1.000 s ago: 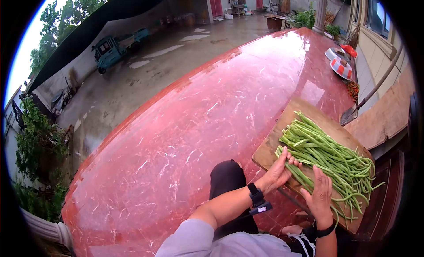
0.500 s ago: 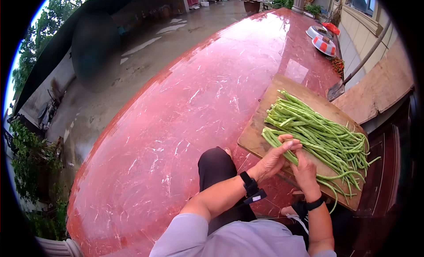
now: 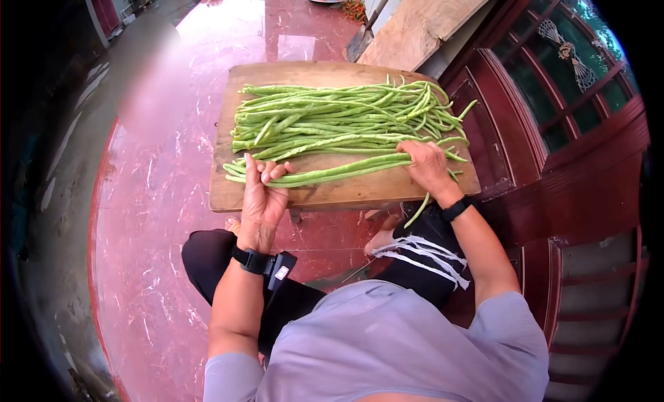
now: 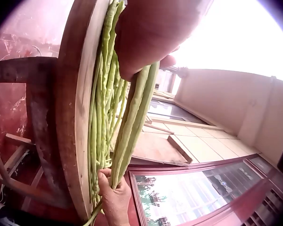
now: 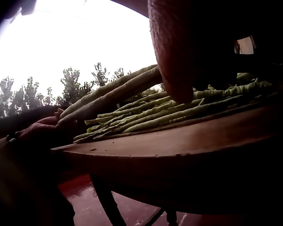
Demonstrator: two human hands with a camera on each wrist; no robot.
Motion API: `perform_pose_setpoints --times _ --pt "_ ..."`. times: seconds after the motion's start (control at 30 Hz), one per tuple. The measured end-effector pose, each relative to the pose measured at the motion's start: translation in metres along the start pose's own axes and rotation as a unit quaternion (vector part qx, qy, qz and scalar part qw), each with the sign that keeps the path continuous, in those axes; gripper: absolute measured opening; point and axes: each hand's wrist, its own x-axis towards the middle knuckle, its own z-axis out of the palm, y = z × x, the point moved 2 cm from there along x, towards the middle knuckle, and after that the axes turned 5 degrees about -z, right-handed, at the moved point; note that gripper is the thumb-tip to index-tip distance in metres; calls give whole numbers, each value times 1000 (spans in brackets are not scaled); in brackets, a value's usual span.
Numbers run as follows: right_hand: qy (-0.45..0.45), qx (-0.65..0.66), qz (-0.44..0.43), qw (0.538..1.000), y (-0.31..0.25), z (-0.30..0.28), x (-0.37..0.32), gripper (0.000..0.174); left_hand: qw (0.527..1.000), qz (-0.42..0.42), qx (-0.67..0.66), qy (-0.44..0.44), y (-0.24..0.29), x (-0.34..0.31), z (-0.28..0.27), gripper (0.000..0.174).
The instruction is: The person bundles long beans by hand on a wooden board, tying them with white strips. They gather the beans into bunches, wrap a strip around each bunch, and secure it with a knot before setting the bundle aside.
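Observation:
Long green beans (image 3: 346, 108) lie in a heap across a wooden board (image 3: 311, 194). My left hand (image 3: 265, 198) grips a small bunch of long beans (image 3: 339, 171) near their left ends, at the board's near edge. Farther right, my right hand (image 3: 430, 168) holds the same bunch, its fingers curled over the other end. Between both hands the bunch runs nearly straight, raised off the board in the left wrist view. One bean (image 3: 417, 210) hangs below the right hand over the board's edge. The left hand looms large above the bunch in the left wrist view.
The board rests on a wooden stand (image 4: 40, 122) over a shiny red floor (image 3: 159, 264). My knees are just below its near edge. A dark red door (image 3: 512, 111) is close on the right. A plywood sheet (image 3: 422, 22) and a shovel (image 3: 360, 42) lean beyond the board.
The head view has swung round so the board lies straight ahead. The hands, close together half a second ago, have parted along the bunch, the right one moving toward its far end.

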Motion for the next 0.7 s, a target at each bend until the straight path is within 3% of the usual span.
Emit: perform_pose_setpoints --times 0.2,0.3,0.4,0.5,0.63,0.7 --pt "111 -125 -50 985 37 -57 4 10 999 -12 -34 -5 2 5 -12 37" --pt "108 -190 -50 975 61 -78 2 16 999 -17 -32 11 3 5 -15 37" --pt "26 -199 -51 978 86 -63 -17 18 999 -34 -12 37 -11 4 -20 36" --pt "-101 -202 -52 973 110 -42 -50 41 998 -26 30 51 -17 2 -19 37" --pt "-270 -262 121 919 136 -37 -73 58 995 -25 57 76 -15 0 -18 39" --pt "-338 -306 137 880 150 -37 -77 57 992 -21 80 92 -17 0 -23 42"
